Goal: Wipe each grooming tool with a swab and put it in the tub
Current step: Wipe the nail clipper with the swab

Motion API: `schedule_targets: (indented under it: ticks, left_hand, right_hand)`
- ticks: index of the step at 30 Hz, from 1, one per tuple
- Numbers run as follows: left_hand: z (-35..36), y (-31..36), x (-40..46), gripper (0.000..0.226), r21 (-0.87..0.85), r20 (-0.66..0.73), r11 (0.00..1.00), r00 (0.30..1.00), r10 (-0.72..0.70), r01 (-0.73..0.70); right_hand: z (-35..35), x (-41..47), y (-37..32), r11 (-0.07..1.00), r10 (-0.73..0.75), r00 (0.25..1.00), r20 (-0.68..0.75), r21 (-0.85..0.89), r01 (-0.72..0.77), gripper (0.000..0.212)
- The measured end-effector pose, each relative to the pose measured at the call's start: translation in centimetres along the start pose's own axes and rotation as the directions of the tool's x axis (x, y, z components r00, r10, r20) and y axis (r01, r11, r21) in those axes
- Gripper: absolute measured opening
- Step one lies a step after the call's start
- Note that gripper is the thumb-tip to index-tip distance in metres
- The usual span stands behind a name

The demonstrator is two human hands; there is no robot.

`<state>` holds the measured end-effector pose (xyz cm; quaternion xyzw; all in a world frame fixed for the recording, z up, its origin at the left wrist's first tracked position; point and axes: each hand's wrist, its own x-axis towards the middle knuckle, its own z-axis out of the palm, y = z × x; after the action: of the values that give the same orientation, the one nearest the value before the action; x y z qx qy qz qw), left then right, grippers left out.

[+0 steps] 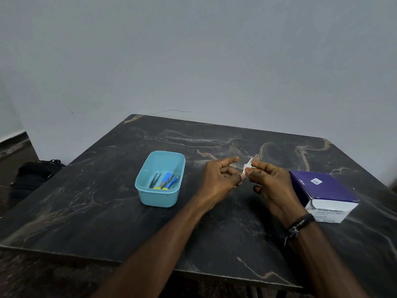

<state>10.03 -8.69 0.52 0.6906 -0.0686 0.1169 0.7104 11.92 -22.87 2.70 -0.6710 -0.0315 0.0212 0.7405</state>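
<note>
white and small, the swab packet (247, 166) sits pinched between both hands above the middle of the table. the left hand (221, 179) grips its near edge with thumb and a fingertip while the index finger points out straight; the right hand (271, 181) pinches the far edge between thumb and forefinger, its other fingers curled under. whether the thing is a sealed sachet or a bare pad is too small to tell, and no grooming tool shows in either hand.

my judgement: the step in hand is tearing or unfolding a swab. to do it well, keep the two pinches close together at one edge and pull them apart in opposite directions, so the thin foil or paper tears cleanly rather than stretching; hold the pad by a corner only so the wiping face stays clean.

the tub (160, 179), at about nine o'clock from the hands, is smooth turquoise plastic, rectangular with rounded corners and a lipped rim. inside lie steel tweezers (155, 180) and what look like small scissors with blue and yellow handles (167, 180), so part of the task seems done.

at three o'clock from the hands stands the swab box (322, 192), matte purple card on top with a white printed front, sharp-edged. the table (107, 211) is dark polished stone or a stone-look sheet, veined tan and white. a braided dark wristband (299, 225) circles the right wrist.
</note>
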Motion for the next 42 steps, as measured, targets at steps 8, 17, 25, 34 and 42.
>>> schedule_targets:
  ticks: [8, 17, 25, 34, 42]
  left_hand:
    - [0.1, -0.1, 0.0, 0.057, -0.017, 0.057, 0.999, 0.997, -0.044, 0.045]
    - [-0.1, 0.0, 0.2, 0.050, -0.025, -0.024, 0.999, 0.999, -0.042, 0.042]
    - [0.0, 0.3, -0.2, 0.041, 0.005, 0.055, 0.995, 0.994, -0.099, 0.099]
    - [-0.1, 0.4, 0.2, 0.020, -0.070, -0.176, 0.995, 0.981, -0.082, 0.071]
    - [0.2, 0.9, 0.0, 0.032, -0.201, -0.230, 0.974, 0.962, -0.146, 0.100]
  right_hand:
    - [-0.3, 0.2, 0.1, 0.997, -0.045, 0.994, -0.101, 0.065, 0.051, 0.033]
    - [0.3, 0.0, 0.1, 1.000, 0.007, 1.000, 0.007, -0.006, -0.007, 0.025]
    - [-0.5, 0.6, 0.4, 0.997, -0.037, 0.991, -0.126, 0.065, 0.046, 0.031]
    - [-0.5, 0.6, 0.2, 0.999, -0.032, 0.995, -0.098, 0.027, 0.035, 0.021]
    - [-0.4, 0.8, 0.3, 0.990, -0.064, 0.988, -0.138, 0.116, 0.080, 0.017]
